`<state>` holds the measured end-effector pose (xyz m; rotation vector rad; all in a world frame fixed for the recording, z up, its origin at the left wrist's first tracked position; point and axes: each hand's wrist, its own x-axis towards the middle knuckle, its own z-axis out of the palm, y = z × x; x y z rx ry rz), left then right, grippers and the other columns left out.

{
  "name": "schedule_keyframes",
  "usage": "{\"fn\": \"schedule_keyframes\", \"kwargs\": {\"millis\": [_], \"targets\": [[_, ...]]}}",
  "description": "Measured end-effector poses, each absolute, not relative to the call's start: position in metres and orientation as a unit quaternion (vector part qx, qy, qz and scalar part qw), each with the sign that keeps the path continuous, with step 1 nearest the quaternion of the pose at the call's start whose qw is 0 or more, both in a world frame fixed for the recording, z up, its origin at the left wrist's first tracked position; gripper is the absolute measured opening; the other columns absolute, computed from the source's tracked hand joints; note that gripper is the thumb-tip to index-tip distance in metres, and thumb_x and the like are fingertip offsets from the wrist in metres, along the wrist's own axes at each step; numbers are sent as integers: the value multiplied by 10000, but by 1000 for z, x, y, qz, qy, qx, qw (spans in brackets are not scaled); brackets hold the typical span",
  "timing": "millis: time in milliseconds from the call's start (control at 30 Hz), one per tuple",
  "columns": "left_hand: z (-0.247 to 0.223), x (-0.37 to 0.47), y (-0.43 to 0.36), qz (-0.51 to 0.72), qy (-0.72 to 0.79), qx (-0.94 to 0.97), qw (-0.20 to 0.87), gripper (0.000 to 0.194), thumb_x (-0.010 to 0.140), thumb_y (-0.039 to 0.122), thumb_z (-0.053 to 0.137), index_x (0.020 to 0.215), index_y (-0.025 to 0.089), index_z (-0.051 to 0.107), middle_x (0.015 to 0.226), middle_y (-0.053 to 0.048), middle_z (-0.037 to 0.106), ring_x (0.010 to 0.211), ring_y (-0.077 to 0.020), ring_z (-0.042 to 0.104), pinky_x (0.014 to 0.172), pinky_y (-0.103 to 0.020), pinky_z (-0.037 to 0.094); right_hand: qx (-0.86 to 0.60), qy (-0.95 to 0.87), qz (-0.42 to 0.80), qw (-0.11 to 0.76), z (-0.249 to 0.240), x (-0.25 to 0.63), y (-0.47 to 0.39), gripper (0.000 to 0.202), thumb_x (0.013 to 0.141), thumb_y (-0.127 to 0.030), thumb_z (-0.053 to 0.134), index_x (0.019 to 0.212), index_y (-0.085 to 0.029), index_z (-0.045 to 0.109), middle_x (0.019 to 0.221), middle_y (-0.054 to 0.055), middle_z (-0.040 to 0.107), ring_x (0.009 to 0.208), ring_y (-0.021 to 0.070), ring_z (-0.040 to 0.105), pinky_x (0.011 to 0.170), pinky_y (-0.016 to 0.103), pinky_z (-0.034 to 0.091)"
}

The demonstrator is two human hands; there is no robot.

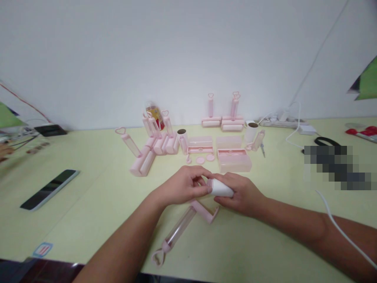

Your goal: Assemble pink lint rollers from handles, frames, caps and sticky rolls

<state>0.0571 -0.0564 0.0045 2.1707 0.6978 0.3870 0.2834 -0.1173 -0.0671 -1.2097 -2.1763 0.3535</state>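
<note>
My right hand [240, 192] is wrapped round a white lint roller roll [221, 188], just above the table in front of me. At the roll's left end, the fingers of my left hand [188, 182] are closed on a pale pink end cap [209, 185]. Below my hands lies a pink lint roller handle [179, 228] with a clear tube, a heart-shaped loop and an angled pink holder [204, 211]. Small round pink caps [200, 160] lie on the table beyond my hands, near an opened pink roller case [234, 162].
Several pink lint rollers with heart loops [143, 159] stand at the back left, more [232, 124] against the wall. White rolls [251, 133] stand upright among pink parts. A phone [50, 189] lies left; a white cable [332, 220] crosses above my right forearm. Another person's hand [4, 151] shows far left.
</note>
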Motion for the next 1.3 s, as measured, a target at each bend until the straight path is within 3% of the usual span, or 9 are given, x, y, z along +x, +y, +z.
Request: {"fn": "schedule_keyframes", "kwargs": {"millis": [533, 767, 1000, 1100, 1233, 1300], "targets": [[-2, 66, -67, 160, 329, 826, 428, 305, 711, 131, 610, 1005, 185, 547, 744, 19, 609, 650, -121, 571, 551, -202, 422, -445, -830, 132, 309, -69, 284, -119, 456, 825, -412, 681, 1227, -212, 601, 942, 73, 676, 837, 224, 610, 765, 328, 459], [-9, 68, -58, 245, 304, 813, 433, 238, 752, 132, 556, 965, 144, 662, 756, -9, 600, 679, -119, 539, 622, -234, 420, -474, -786, 170, 359, -65, 284, -117, 406, 809, -374, 685, 1178, -217, 626, 1004, 81, 684, 865, 235, 623, 798, 351, 472], [-13, 73, -53, 391, 318, 565, 653, 227, 688, 162, 622, 912, 152, 583, 805, -15, 593, 734, -157, 619, 616, -269, 509, -461, -665, 361, 464, -70, 287, -115, 482, 810, -410, 626, 1223, -164, 592, 1049, 78, 665, 856, 227, 593, 755, 338, 468], [-10, 76, -54, 396, 293, 450, 745, 264, 652, 206, 585, 908, 143, 579, 792, -24, 580, 706, -161, 614, 557, -262, 501, -412, -574, 499, 501, -73, 284, -113, 465, 791, -397, 630, 1185, -154, 592, 943, 58, 647, 762, 185, 571, 649, 288, 464], [-14, 85, -62, 374, 337, 481, 718, 202, 765, 302, 608, 896, 160, 547, 597, 57, 474, 419, -66, 392, 387, -187, 321, -367, -432, 639, 520, -71, 278, -114, 374, 801, -373, 650, 1115, -181, 582, 878, 46, 624, 628, 137, 550, 493, 233, 455], [-16, 90, -68, 364, 359, 541, 668, 277, 784, 312, 671, 986, 181, 532, 545, 97, 425, 387, -43, 304, 378, -163, 230, -353, -408, 663, 519, -69, 277, -116, 423, 812, -395, 663, 1168, -191, 560, 886, 53, 630, 603, 136, 560, 439, 223, 459]]}}
